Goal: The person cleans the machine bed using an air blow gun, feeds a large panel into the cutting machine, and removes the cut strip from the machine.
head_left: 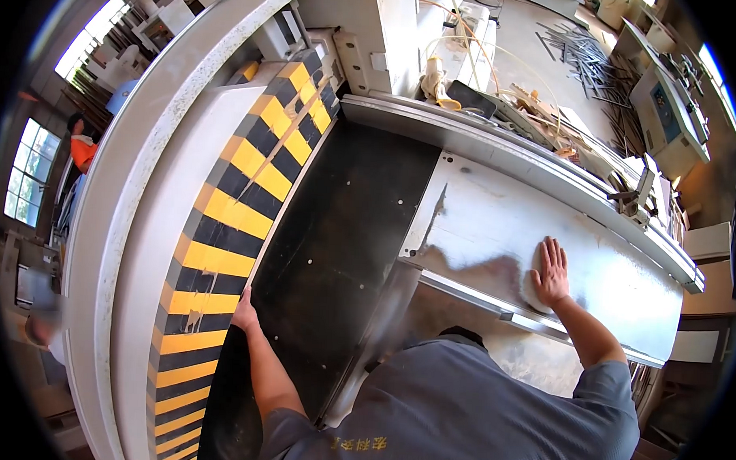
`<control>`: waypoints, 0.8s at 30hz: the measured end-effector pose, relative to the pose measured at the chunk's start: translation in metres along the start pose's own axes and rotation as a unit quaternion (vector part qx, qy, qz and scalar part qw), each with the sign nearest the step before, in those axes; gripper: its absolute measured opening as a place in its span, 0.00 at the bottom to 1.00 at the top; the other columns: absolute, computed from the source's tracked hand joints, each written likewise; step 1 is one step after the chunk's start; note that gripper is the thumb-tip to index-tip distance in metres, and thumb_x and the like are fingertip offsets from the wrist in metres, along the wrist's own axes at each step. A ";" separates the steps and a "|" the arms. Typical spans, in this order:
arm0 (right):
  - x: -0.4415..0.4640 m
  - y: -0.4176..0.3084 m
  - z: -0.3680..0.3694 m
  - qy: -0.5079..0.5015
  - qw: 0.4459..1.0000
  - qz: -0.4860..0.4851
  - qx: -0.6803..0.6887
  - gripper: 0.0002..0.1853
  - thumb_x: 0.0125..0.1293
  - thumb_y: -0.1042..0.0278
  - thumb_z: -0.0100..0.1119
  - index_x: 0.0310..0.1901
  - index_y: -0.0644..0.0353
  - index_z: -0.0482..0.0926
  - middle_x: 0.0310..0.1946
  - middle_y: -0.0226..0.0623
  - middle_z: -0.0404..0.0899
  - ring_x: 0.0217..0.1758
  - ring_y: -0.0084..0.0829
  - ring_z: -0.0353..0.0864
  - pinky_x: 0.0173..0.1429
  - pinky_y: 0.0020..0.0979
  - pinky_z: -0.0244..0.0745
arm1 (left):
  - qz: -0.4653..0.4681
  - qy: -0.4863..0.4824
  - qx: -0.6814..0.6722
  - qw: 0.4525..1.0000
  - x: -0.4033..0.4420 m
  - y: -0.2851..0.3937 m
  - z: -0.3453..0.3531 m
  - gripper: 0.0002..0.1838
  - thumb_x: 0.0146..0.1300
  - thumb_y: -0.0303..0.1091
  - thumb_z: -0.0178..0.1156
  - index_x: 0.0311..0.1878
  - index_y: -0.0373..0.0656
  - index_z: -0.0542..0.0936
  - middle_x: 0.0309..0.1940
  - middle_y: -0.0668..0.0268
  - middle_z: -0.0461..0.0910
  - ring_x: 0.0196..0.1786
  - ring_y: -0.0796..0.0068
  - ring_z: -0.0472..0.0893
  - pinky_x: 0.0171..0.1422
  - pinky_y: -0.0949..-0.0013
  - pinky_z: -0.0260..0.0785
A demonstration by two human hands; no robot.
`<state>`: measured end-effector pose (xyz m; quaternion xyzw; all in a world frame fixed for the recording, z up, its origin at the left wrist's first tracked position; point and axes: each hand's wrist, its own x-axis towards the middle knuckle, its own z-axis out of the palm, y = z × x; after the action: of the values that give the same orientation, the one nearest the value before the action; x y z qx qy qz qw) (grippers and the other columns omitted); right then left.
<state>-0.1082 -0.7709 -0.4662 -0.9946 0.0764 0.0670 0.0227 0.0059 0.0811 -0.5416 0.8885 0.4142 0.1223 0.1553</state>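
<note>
Daylight from windows (pixel 29 173) — heavy fisheye bending

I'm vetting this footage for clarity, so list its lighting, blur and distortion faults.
Head view: strong wide-angle distortion bows the pale machine frame, and the corners are black; head view: glare whitens patches of the metal sheet under the right hand; head view: the left window is bright with daylight; head view: the person at lower left looks blurred.

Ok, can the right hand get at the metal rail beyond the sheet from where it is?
Probably yes: the right hand rests palm-down on the metal sheet, and only bare sheet seems to separate it from the rail, though it may need a forward stretch.
</note>
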 end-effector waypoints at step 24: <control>-0.004 0.006 0.006 0.027 0.998 -0.008 0.049 0.47 0.72 0.51 0.60 0.86 0.65 0.56 0.90 0.53 0.49 0.95 0.53 0.41 0.96 0.52 0.31 | 0.006 -0.009 -0.050 0.999 -0.025 0.031 -0.031 0.47 0.62 0.77 0.70 0.57 0.33 0.89 0.61 0.46 0.88 0.66 0.42 0.83 0.75 0.46 0.71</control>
<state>-0.1132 -0.7756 -0.4715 -0.9943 0.0721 0.0363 0.0698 0.0014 0.0482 -0.5034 0.8831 0.4010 0.1357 0.2023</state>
